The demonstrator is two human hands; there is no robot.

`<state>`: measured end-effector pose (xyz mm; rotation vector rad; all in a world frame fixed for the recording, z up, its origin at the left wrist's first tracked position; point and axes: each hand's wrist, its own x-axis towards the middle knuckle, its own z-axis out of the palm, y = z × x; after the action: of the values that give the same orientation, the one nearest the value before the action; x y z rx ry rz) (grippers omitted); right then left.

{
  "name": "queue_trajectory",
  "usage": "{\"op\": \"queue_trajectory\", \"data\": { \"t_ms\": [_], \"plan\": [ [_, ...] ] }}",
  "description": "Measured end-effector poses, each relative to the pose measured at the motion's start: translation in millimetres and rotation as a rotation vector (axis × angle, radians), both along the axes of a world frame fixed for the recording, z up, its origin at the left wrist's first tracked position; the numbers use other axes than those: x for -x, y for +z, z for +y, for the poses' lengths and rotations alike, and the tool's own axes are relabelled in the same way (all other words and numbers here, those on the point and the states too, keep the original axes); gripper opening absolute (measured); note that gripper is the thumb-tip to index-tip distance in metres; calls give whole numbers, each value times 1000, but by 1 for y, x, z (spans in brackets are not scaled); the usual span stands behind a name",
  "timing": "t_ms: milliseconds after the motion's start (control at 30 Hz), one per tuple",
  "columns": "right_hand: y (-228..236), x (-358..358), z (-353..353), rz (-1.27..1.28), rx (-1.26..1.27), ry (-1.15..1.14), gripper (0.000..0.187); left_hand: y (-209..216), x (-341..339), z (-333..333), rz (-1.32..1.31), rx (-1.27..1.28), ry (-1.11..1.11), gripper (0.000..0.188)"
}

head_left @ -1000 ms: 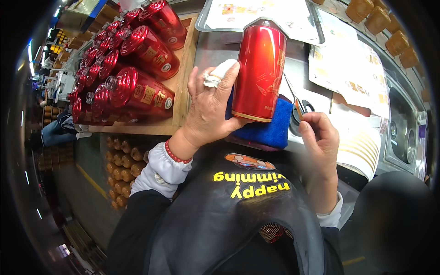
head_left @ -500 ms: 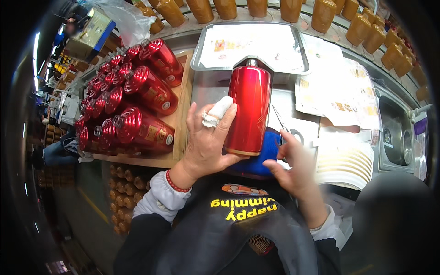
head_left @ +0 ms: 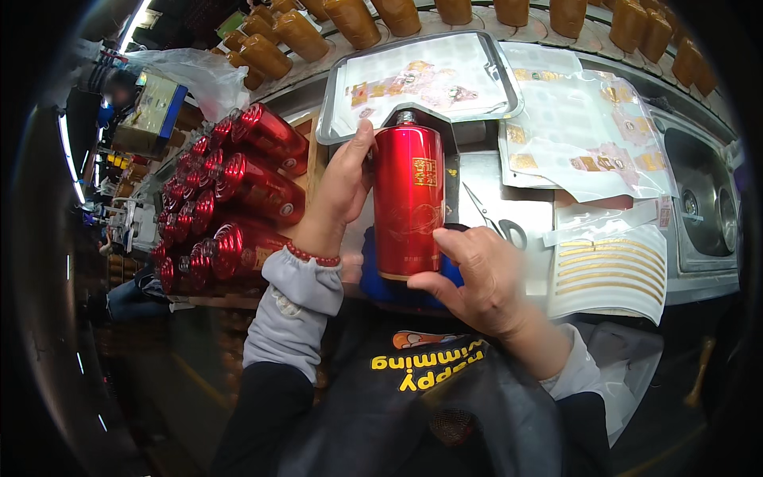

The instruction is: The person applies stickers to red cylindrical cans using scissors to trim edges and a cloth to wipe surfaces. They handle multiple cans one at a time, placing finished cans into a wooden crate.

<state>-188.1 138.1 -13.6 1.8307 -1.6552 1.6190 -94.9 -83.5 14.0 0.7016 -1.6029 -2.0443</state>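
Note:
A glossy red bottle [head_left: 407, 207] with a gold emblem and a bare neck lies tilted before me, over a black angled holder [head_left: 450, 163] and blue cloth [head_left: 371, 266]. My left hand [head_left: 347, 176] holds its left side, thumb pointing up along it, the other fingers hidden behind. At the bottle's lower right is my right hand [head_left: 486, 278], slightly blurred. Its thumb and forefinger are spread at the bottle's base and side, apparently touching without gripping. Scissors [head_left: 509, 230] lie partly opened on the metal table, right of the bottle.
Several red bottles [head_left: 258, 191] lie stacked at the left. A metal tray [head_left: 513, 75] with label sheets stands behind the holder. Clear label sheets [head_left: 584, 127] and a sheet with gold strips [head_left: 608, 310] are at the right, beside a sink [head_left: 699, 195]. Brown bottles [head_left: 350, 22] line a curved conveyor.
The bottle has turned, bringing its gold emblem into view. My left hand has slid up its left side, and its white finger covering is now hidden. My right hand has come in to the bottle's base.

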Motion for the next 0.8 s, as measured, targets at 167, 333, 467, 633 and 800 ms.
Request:
{"op": "queue_trajectory", "data": {
  "t_ms": [167, 333, 467, 633, 800],
  "plan": [
    [-24, -4, 10, -45, -142, 13, 66, -7, 19, -37, -72, -269, -122, 57],
    [-29, -3, 6, -75, -113, 35, 62, -7, 23, -47, -138, -265, -158, 42],
    [-27, -1, 12, -83, -56, 80, 66, 4, 24, -39, -110, -277, -200, 28],
    [-27, 0, 15, -76, -30, 113, 67, 0, 13, -43, -41, -342, -312, 29],
    [-27, 2, 15, -43, -2, 115, 69, 17, 7, -41, -57, -137, -376, 42]
  ]
}}
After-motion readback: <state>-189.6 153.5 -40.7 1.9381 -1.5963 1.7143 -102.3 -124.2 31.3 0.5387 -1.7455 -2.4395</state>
